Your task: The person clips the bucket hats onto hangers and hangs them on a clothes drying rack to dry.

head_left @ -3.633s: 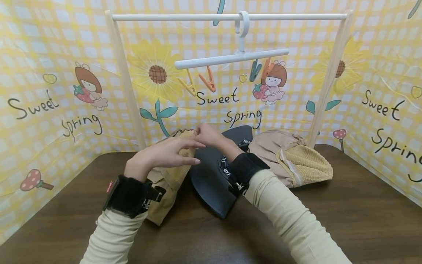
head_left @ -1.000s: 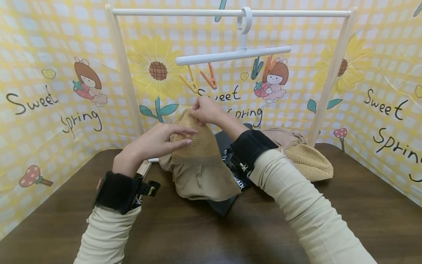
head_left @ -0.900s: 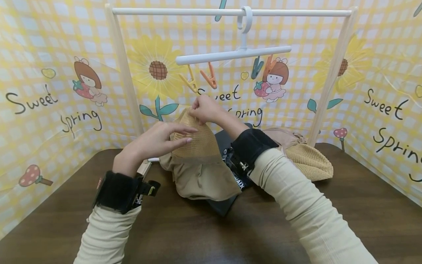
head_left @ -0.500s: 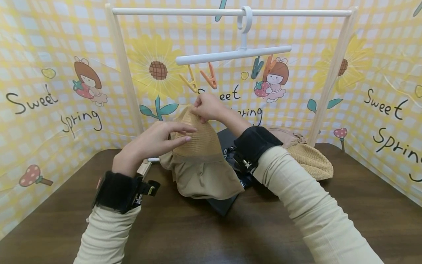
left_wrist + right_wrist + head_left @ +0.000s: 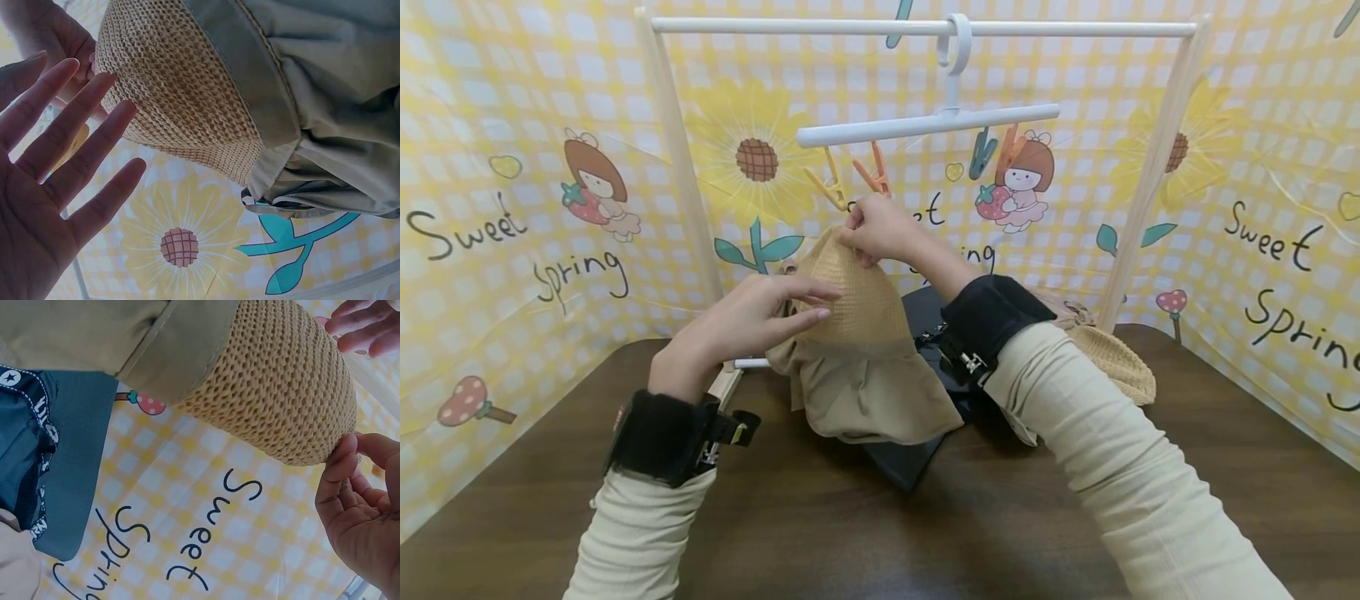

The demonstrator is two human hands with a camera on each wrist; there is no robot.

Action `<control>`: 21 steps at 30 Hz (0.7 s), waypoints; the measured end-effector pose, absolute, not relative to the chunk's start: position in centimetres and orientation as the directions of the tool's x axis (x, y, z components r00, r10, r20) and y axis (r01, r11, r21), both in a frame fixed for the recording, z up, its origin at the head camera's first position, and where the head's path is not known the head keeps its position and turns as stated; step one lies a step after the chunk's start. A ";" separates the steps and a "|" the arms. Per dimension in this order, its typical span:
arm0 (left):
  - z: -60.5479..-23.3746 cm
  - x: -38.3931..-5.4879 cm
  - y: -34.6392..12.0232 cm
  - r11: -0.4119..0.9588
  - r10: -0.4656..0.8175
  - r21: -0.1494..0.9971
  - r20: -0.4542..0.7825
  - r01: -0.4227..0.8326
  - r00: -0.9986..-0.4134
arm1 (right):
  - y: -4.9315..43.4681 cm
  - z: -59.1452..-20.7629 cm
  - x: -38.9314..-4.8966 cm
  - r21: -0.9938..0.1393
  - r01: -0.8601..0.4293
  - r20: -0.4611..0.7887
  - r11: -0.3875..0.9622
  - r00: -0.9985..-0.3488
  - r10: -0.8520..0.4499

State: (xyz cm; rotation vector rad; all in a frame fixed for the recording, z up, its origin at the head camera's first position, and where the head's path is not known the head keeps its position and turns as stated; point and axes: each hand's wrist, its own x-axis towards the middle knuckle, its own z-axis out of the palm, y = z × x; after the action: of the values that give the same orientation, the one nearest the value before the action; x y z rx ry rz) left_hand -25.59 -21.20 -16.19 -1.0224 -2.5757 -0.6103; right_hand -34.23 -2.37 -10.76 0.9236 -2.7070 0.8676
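My right hand (image 5: 887, 229) pinches the top of a sun hat (image 5: 865, 304) with a straw-coloured woven crown and a floppy khaki cloth brim. The hat hangs crown-up from those fingertips, its brim over a dark hat. In the right wrist view, thumb and fingers grip the crown's tip (image 5: 334, 453). Beside the crown, my left hand (image 5: 741, 321) is held with fingers extended; in the left wrist view its spread fingers (image 5: 94, 156) overlap the weave. Just above the right hand, a yellow clothespin (image 5: 829, 185) and an orange clothespin (image 5: 872, 172) dangle from a white hanger (image 5: 925, 125).
The hanger hooks over the white bar (image 5: 820, 27) of a wooden rack. A dark green clothespin (image 5: 981, 157) and another orange one hang at its right. On the brown table (image 5: 820, 525) lie the dark hat (image 5: 904, 467) with a lettered band and another straw-and-beige hat (image 5: 1120, 367).
The straw hat lay at the left of the table; my right hand has lifted it and keeps raising it towards the hanger. My left hand has shifted slightly left and stays beside the crown.
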 end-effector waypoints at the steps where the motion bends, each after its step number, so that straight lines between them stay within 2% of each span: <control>1: -16.2 -25.6 -21.2 0.656 0.574 0.274 0.423 0.703 -0.701 | -2.3 -10.7 -34.2 -0.472 -0.603 0.322 0.643 -0.797 -0.512; 21: -16.2 -25.6 -21.4 0.682 0.568 0.239 0.422 0.691 -0.706 | -1.7 -9.4 -34.2 -0.450 -0.621 0.347 0.642 -0.784 -0.516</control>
State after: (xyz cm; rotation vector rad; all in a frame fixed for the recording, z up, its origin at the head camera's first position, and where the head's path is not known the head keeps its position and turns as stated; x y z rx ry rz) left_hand -25.63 -21.37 -16.22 -0.9965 -2.5818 -0.5541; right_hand -34.23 -1.70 -9.41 0.9357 -2.6739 0.8373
